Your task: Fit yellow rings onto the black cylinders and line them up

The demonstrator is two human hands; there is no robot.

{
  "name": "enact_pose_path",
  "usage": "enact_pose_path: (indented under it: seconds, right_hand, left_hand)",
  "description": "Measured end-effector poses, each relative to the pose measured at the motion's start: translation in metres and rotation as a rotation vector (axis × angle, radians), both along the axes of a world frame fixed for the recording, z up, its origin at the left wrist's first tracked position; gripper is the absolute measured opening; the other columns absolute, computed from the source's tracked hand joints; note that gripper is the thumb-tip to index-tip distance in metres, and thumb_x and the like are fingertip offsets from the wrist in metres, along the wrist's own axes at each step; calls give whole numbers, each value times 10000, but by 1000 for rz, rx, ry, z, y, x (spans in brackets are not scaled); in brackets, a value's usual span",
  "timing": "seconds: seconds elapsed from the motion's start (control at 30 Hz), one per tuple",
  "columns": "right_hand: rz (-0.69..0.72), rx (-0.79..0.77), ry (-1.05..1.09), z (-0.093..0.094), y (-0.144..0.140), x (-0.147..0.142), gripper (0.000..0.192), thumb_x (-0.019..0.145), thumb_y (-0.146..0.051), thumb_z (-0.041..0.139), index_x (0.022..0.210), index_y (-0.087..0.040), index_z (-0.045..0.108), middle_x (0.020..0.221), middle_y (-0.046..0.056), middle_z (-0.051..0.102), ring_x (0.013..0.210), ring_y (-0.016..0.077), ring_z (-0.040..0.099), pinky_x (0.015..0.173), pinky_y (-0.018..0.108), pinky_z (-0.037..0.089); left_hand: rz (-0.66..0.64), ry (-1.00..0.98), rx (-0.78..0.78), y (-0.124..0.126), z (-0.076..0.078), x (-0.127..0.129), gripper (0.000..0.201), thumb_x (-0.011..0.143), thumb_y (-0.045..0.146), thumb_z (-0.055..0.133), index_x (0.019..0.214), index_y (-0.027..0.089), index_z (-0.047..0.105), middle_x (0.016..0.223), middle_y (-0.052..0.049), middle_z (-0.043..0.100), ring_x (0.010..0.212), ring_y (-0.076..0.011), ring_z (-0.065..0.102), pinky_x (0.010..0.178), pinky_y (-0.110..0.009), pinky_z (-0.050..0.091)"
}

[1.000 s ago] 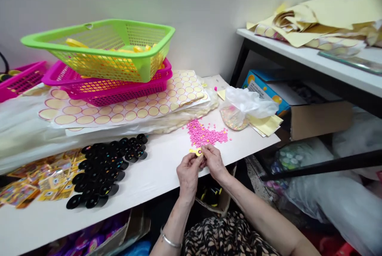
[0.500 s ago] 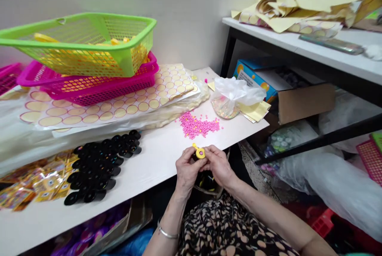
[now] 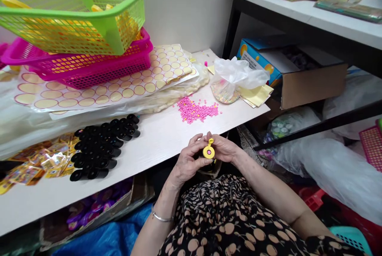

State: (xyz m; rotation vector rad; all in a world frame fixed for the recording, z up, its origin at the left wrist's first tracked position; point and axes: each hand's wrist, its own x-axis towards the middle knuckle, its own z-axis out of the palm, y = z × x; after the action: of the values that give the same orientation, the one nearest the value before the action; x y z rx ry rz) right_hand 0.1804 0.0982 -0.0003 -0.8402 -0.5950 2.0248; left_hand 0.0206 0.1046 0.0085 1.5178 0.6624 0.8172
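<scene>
Both hands, left hand [image 3: 186, 162] and right hand [image 3: 224, 148], are closed on a small yellow cap [image 3: 208, 152], judged light, rigid, best pinched at its rim.

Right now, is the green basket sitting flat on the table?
No, the green basket sits tilted on top of the pink basket, not on the white table itself.
</scene>
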Motion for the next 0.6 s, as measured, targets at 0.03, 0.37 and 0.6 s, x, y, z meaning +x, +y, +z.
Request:
enact_pose_path:
  seconds: [0.03, 0.37, 0.6]
  right_hand:
    - [36, 27, 4, 0, -1, 4, 438, 649, -545, 664, 770, -125, 638, 676, 5, 580, 584, 88, 497, 525, 198, 415]
    - [236, 191, -91, 7, -11, 30, 464, 513, -257, 788, 933, -114, 650, 872, 50, 648, 745, 136, 591, 658, 228, 449]
    - [253, 258, -190, 9, -14, 32, 562, 409, -196, 806, 947, -143, 651, 897, 37, 644, 823, 165, 581, 680, 247, 457]
  left_hand:
    - [-5, 16, 7, -1, 0, 0, 376, 657, 276, 729, 1021, 211, 667, 1203, -98, 561, 1304, -259, 294, 1079, -435, 229]
    - [-106, 173, 214, -10, 8, 13, 313, 710, 282, 681, 1015, 216, 665, 1001, -73, 661, 1256, -254, 335, 1069, -436, 227]
    - [-126, 259, 263, -11, 2, 13, 315, 727, 332, 657, 1018, 213, 672, 1003, -85, 655, 1253, -267, 337, 1061, -420, 241]
